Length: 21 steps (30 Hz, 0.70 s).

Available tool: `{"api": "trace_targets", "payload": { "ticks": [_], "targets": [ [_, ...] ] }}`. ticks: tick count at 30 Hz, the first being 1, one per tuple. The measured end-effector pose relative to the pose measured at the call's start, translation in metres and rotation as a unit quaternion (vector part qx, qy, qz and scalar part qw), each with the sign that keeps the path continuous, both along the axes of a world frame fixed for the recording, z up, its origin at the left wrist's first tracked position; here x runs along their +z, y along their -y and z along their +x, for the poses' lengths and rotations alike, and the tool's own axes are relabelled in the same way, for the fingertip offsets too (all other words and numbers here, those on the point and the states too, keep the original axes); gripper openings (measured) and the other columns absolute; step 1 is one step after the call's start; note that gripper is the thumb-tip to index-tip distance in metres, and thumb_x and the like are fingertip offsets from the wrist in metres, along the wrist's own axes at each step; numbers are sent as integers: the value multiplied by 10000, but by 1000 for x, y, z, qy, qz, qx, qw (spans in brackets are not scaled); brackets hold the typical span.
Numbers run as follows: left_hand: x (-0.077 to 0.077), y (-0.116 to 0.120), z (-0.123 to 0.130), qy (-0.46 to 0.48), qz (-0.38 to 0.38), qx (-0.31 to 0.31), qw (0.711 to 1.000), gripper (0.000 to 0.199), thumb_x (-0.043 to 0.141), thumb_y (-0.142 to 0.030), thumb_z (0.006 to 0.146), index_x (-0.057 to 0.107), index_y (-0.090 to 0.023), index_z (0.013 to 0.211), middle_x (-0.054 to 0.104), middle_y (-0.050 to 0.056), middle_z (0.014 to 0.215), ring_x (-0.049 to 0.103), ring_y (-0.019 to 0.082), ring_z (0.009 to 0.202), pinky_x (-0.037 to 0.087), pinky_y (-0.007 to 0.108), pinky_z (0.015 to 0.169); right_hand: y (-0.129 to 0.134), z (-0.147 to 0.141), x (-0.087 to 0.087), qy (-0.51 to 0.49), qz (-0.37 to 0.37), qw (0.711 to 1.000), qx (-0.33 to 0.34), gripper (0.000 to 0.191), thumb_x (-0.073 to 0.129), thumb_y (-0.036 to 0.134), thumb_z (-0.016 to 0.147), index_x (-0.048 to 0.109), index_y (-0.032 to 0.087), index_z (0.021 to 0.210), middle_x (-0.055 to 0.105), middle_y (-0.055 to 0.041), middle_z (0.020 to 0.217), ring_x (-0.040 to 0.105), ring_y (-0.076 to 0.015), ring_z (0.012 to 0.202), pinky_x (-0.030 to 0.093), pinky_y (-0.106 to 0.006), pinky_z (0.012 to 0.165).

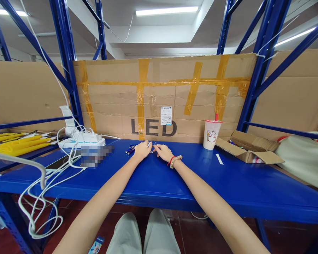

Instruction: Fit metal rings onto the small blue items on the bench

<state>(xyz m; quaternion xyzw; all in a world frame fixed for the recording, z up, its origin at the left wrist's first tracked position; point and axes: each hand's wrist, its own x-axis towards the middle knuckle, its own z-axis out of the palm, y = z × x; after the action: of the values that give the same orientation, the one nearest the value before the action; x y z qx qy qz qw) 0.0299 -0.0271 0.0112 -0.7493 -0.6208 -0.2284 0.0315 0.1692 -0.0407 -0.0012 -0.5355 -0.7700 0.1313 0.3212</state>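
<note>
My left hand [142,150] rests over the blue shelf top [159,183] near the cardboard back, its fingers closed on a small whitish item [149,144]. Just right of it, my right hand [163,152] has its fingertips pinched together, with a bead bracelet and red cord at the wrist; what they hold is too small to name. A small metallic bit shows beneath these fingertips. Against the left side of my left hand lies a bunch of dark blue and silvery pieces [130,150], partly hidden by that hand.
A white cup with a red straw [210,135] stands right, near a white strip [219,159] and an open cardboard box [247,150]. Left are a power strip [82,141], tangled white cables [46,183] and yellow-handled tools [23,144]. Cardboard [116,102] closes the back.
</note>
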Motion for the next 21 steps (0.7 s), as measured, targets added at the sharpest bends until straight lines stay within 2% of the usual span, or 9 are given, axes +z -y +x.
{"api": "trace_targets", "payload": {
  "ticks": [3, 7, 12, 18, 21],
  "targets": [
    [1, 1, 0, -9, 2, -12, 1000, 366, 249, -421, 900, 519, -174, 908, 649, 101, 917, 609, 258, 884, 431, 326, 710, -3, 0, -1, -39, -3, 999, -18, 524, 219, 472, 917, 673, 209, 919, 658, -2, 783, 560, -86, 553, 390, -219, 626],
    [3, 6, 1, -29, 8, -60, 998, 335, 264, -434, 896, 506, -202, 912, 651, 70, 913, 610, 246, 878, 429, 310, 697, -7, 2, -2, -165, -21, 985, -36, 490, 344, 540, 856, 674, 180, 828, 647, -10, 760, 501, -69, 457, 377, -216, 545],
    [3, 9, 2, -51, 16, -110, 993, 306, 265, -420, 903, 495, -225, 956, 650, 51, 930, 611, 239, 882, 428, 298, 700, -10, 2, -2, -229, -19, 972, -46, 442, 468, 539, 776, 630, 145, 656, 574, -9, 569, 486, -83, 461, 346, -195, 465],
    [2, 5, 1, -61, 20, -120, 991, 334, 224, -434, 922, 470, -241, 1040, 647, 58, 949, 604, 242, 911, 427, 305, 724, -16, 1, -4, -316, -49, 947, -21, 342, 508, 449, 765, 618, 130, 707, 613, -32, 746, 439, -40, 439, 314, -170, 383],
    [1, 3, 1, -60, 15, -120, 991, 335, 217, -434, 924, 465, -236, 1033, 646, 62, 944, 602, 239, 909, 429, 298, 718, -15, -1, -3, -343, -65, 937, -6, 297, 516, 405, 768, 602, 128, 706, 602, -32, 763, 430, -31, 440, 306, -158, 365]
  ]
}}
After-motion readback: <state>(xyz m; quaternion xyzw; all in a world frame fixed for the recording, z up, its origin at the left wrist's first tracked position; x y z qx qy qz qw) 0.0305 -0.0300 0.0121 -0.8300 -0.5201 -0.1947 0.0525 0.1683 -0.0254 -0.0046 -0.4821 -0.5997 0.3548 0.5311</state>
